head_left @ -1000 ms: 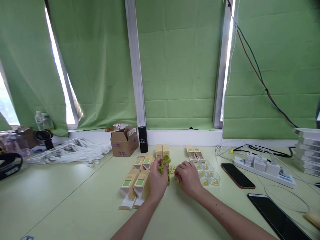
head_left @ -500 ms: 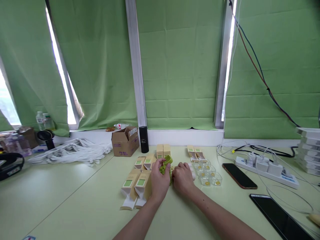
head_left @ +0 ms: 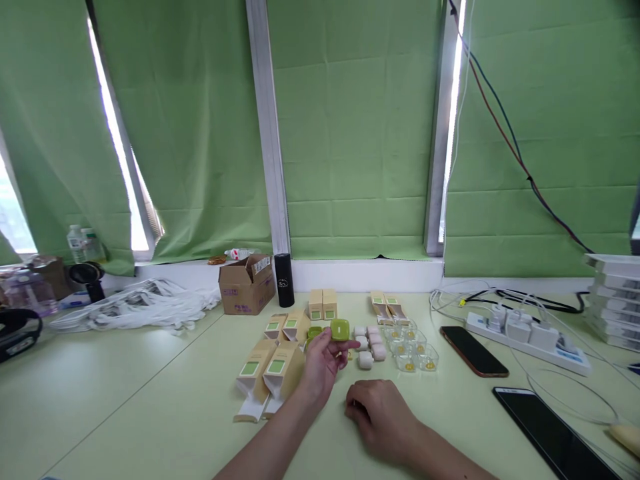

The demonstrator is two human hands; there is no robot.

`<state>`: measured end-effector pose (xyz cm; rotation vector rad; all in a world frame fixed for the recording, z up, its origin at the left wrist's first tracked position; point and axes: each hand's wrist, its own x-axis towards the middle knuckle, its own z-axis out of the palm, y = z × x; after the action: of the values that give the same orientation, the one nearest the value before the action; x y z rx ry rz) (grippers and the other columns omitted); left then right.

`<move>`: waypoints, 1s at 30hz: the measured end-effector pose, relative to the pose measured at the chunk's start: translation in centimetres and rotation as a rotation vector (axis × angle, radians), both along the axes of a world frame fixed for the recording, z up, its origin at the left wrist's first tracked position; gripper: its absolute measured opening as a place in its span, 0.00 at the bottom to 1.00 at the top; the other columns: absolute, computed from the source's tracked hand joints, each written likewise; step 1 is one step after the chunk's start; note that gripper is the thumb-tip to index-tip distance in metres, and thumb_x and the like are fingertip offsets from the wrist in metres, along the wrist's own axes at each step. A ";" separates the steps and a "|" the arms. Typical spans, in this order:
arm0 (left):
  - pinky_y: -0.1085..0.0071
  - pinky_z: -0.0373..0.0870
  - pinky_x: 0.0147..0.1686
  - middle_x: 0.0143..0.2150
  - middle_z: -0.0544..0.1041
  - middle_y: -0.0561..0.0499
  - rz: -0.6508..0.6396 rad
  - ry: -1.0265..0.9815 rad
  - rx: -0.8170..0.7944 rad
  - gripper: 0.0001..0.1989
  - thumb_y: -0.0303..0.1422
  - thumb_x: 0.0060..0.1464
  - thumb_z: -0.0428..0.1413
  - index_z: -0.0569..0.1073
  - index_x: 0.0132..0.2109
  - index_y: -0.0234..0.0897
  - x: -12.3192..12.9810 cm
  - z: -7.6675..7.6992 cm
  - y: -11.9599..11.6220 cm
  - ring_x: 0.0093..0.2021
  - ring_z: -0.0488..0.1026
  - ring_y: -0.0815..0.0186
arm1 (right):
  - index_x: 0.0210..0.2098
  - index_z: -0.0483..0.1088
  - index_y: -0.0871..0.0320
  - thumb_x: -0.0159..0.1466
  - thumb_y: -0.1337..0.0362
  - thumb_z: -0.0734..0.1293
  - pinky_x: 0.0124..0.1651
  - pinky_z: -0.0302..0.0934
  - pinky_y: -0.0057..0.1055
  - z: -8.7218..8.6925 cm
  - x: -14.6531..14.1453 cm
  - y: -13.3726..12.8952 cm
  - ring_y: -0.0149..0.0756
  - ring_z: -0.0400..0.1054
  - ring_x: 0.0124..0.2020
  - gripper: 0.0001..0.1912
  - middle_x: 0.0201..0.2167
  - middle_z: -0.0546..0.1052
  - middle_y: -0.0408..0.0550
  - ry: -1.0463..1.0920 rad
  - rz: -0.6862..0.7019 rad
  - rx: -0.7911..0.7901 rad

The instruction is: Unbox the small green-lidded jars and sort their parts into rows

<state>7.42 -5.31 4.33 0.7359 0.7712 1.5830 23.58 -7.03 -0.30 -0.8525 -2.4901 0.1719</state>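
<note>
Out over the table, my left hand (head_left: 323, 367) pinches a small green square case (head_left: 340, 330) by its edge, index finger stretched to the right. A second green piece (head_left: 314, 333) shows just left of those fingers; I cannot tell if it is joined to the case. Closer to me, my right hand (head_left: 383, 417) rests on the table with its fingers curled in; whatever they hold, if anything, is hidden. Several small white blocks (head_left: 365, 360) stand beyond it. To their right are clear plastic cups (head_left: 429, 359) with yellow centres.
Beige cartons with green labels (head_left: 284, 367) lie left of my left hand, with more cartons (head_left: 323, 305) behind. A phone (head_left: 474, 351), a power strip (head_left: 527, 343) and a tablet (head_left: 555, 433) are at the right. A cardboard box (head_left: 247, 287) and black cylinder (head_left: 284, 280) stand behind.
My right hand has drawn back toward me, away from my left hand. The green case now shows its flat square face, and the white blocks are uncovered. The view has shifted slightly.
</note>
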 end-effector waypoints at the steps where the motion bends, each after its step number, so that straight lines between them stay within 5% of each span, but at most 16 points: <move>1: 0.74 0.63 0.25 0.31 0.83 0.41 -0.020 -0.024 -0.033 0.15 0.42 0.57 0.62 0.69 0.37 0.36 0.0 -0.1 0.1 0.23 0.72 0.68 | 0.34 0.73 0.53 0.64 0.70 0.66 0.33 0.49 0.31 0.1 0.0 -0.1 0.35 0.73 0.32 0.06 0.33 0.82 0.41 -0.010 0.018 -0.020; 9: 0.74 0.64 0.24 0.29 0.83 0.42 0.007 -0.079 -0.062 0.08 0.33 0.58 0.58 0.67 0.35 0.36 -0.6 -0.3 0.4 0.21 0.71 0.68 | 0.36 0.74 0.52 0.63 0.69 0.67 0.33 0.49 0.30 1.5 0.3 -0.1 0.36 0.75 0.34 0.06 0.34 0.83 0.42 -0.067 0.036 -0.030; 16: 0.76 0.56 0.22 0.26 0.80 0.47 0.141 0.098 0.033 0.14 0.38 0.49 0.66 0.68 0.33 0.38 -1.5 0.7 0.6 0.23 0.70 0.68 | 0.37 0.74 0.51 0.63 0.69 0.66 0.34 0.50 0.29 1.4 0.3 -0.1 0.36 0.75 0.34 0.07 0.35 0.83 0.41 -0.048 0.041 -0.050; 19: 0.74 0.57 0.24 0.25 0.78 0.50 0.352 0.400 0.125 0.16 0.44 0.49 0.66 0.73 0.32 0.38 -2.7 2.5 0.6 0.24 0.70 0.67 | 0.37 0.75 0.52 0.63 0.70 0.66 0.34 0.50 0.29 1.3 0.3 0.0 0.36 0.75 0.35 0.07 0.35 0.83 0.42 -0.024 0.052 -0.064; 24: 0.60 0.67 0.43 0.32 0.81 0.47 0.689 1.162 0.363 0.10 0.40 0.57 0.61 0.81 0.31 0.42 -5.2 5.7 0.0 0.39 0.72 0.55 | 0.37 0.75 0.52 0.63 0.70 0.66 0.35 0.51 0.29 1.1 0.3 0.1 0.36 0.76 0.35 0.07 0.34 0.83 0.41 -0.012 0.055 -0.077; 30: 0.57 0.62 0.43 0.29 0.81 0.45 0.559 1.778 0.469 0.09 0.31 0.55 0.62 0.83 0.29 0.48 -8.0 4.3 -1.2 0.42 0.68 0.50 | 0.36 0.74 0.51 0.63 0.70 0.66 0.35 0.51 0.29 0.9 0.4 0.1 0.35 0.75 0.35 0.07 0.34 0.83 0.40 -0.001 0.058 -0.074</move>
<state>-0.58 -6.50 8.67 2.5311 1.9638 1.2224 23.93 -6.91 0.65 -0.8107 -2.5244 0.2855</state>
